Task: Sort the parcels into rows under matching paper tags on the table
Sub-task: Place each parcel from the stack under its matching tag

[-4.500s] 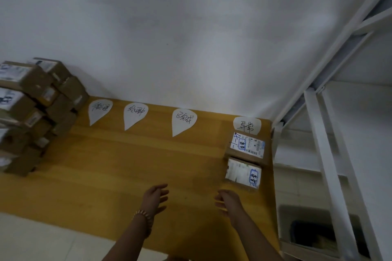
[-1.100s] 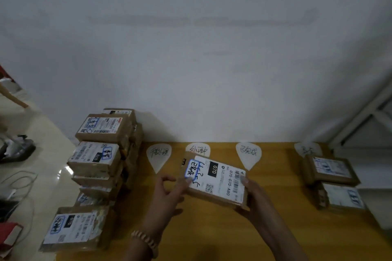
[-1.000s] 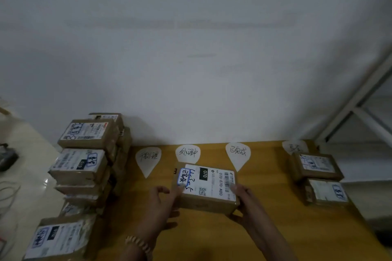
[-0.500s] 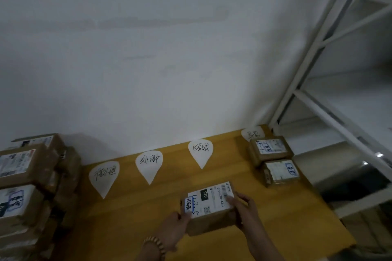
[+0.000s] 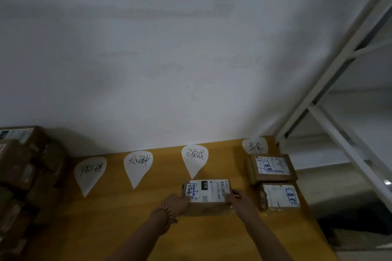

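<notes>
A brown cardboard parcel (image 5: 206, 193) with a white label rests on the wooden table (image 5: 118, 222), right below the tip of the third paper tag (image 5: 194, 158). My left hand (image 5: 176, 205) grips its left end and my right hand (image 5: 240, 200) grips its right end. Three more drop-shaped tags lie along the wall: the first tag (image 5: 90, 172), the second tag (image 5: 137, 166) and the fourth tag (image 5: 254, 146). Under the fourth tag two parcels lie in a column, the far parcel (image 5: 272, 167) and the near parcel (image 5: 280, 196).
A tall stack of unsorted parcels (image 5: 25, 178) fills the table's left end. A white metal shelf frame (image 5: 331, 99) stands just past the table's right edge. The wall runs along the table's back.
Both hands took a parcel from the left stack, carried it right and set it down under the third tag. The camera has swung right with it.
</notes>
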